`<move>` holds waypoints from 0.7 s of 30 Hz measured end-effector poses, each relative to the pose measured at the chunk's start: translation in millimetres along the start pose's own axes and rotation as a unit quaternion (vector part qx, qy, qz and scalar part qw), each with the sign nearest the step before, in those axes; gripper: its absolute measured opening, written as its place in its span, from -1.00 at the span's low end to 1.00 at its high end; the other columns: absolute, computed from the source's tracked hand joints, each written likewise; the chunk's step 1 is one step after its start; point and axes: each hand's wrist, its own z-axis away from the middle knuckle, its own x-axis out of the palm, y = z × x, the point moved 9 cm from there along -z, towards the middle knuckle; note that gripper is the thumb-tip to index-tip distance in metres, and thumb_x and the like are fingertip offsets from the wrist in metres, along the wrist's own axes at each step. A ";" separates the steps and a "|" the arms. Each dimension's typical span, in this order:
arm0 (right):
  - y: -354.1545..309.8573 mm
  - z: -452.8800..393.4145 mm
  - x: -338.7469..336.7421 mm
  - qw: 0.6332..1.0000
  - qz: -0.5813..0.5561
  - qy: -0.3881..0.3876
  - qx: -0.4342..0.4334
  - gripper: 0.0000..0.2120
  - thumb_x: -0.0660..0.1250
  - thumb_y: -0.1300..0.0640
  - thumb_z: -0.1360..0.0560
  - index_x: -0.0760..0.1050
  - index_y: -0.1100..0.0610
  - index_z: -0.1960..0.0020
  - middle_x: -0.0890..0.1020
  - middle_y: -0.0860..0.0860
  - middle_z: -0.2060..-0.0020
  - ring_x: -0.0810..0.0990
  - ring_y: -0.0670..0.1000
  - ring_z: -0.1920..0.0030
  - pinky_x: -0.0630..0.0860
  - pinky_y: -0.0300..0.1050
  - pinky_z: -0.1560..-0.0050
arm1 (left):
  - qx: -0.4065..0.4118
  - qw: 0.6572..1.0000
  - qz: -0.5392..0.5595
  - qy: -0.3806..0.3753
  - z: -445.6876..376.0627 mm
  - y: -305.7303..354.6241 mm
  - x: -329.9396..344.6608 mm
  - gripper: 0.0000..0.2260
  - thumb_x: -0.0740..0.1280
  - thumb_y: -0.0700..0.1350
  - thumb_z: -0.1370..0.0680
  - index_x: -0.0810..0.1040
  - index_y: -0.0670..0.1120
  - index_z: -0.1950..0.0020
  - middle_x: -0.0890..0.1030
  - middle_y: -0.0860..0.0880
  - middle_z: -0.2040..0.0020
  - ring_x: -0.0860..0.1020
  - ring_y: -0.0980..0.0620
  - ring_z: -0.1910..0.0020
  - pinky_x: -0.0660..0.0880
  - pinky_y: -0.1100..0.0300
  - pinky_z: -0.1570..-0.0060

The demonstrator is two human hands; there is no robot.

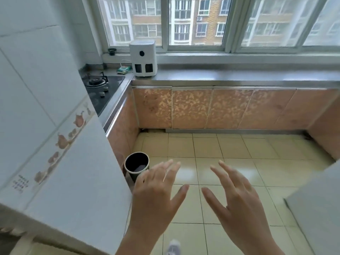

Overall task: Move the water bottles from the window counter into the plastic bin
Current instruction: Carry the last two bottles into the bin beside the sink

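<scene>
My left hand point(156, 196) and my right hand point(237, 197) are raised side by side over the tiled floor, backs toward me, fingers spread and straight, holding nothing. The steel window counter point(239, 75) runs along the far wall below the window. No water bottles show on it, and no plastic bin is in view.
A white boxy appliance point(143, 58) stands at the counter's left end. A gas hob point(103, 89) sits on the left counter. A black waste bin point(137, 166) stands on the floor by the tiled wall corner point(73, 162). A white surface point(320, 208) juts in at right.
</scene>
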 end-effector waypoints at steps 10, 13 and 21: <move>78.0 -126.0 -3.4 0.989 0.038 0.070 0.123 -0.47 0.08 -0.28 -0.48 0.39 -0.07 -0.35 0.39 -0.08 -0.40 0.37 0.02 -0.36 0.39 0.09 -0.27 | 0.096 0.993 0.073 -0.003 -181.3 11.2 74.0 -0.52 0.19 0.22 -0.55 0.57 0.02 -0.34 0.62 0.07 -0.29 0.58 0.01 -0.25 0.45 -0.01 -0.22; 102.7 -152.4 -7.2 0.983 0.049 0.082 0.156 -0.46 0.08 -0.29 -0.47 0.38 -0.08 -0.36 0.37 -0.10 -0.41 0.35 -0.01 -0.36 0.35 0.02 -0.26 | 0.130 0.988 0.081 -0.016 -222.4 28.5 99.3 -0.52 0.19 0.23 -0.54 0.57 0.02 -0.34 0.62 0.06 -0.28 0.58 0.00 -0.25 0.33 0.06 -0.25; 196.1 -230.0 -12.2 0.970 0.065 0.111 0.208 -0.46 0.10 -0.28 -0.46 0.40 -0.09 -0.36 0.39 -0.10 -0.39 0.34 -0.04 -0.34 0.37 0.00 -0.20 | 0.202 0.974 0.100 -0.023 -322.8 88.7 178.8 -0.53 0.21 0.22 -0.53 0.59 0.00 -0.32 0.63 0.05 -0.26 0.61 -0.03 -0.21 0.30 0.06 -0.24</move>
